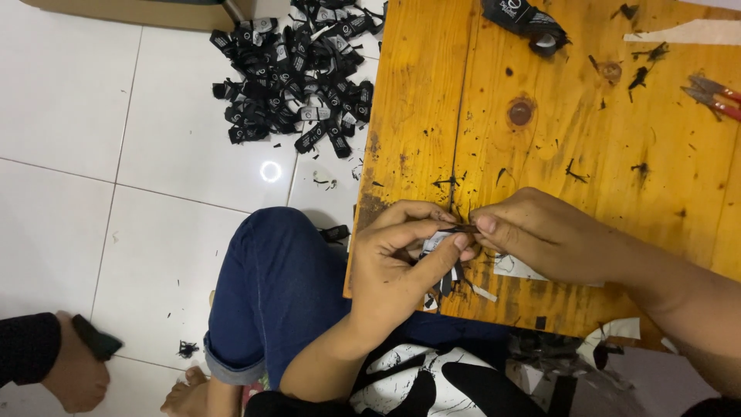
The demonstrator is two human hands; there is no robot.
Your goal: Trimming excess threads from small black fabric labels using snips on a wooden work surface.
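Both hands, left [397,266] and right [540,235], pinch a black label [461,228] (fingers clenched on it) over the wooden table [587,154]

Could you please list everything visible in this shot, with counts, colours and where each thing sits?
wooden table: one, orange-brown, right half
small label piece: one, dark, pinched between both hands
label bundle: one, black, table's top edge
snips: one pair, red-handled, table's right edge
label pile: many, black with white print, on the white tiled floor
other person's hand: one, lower left, holding a dark object
left hand: at table's near edge
right hand: opposite it
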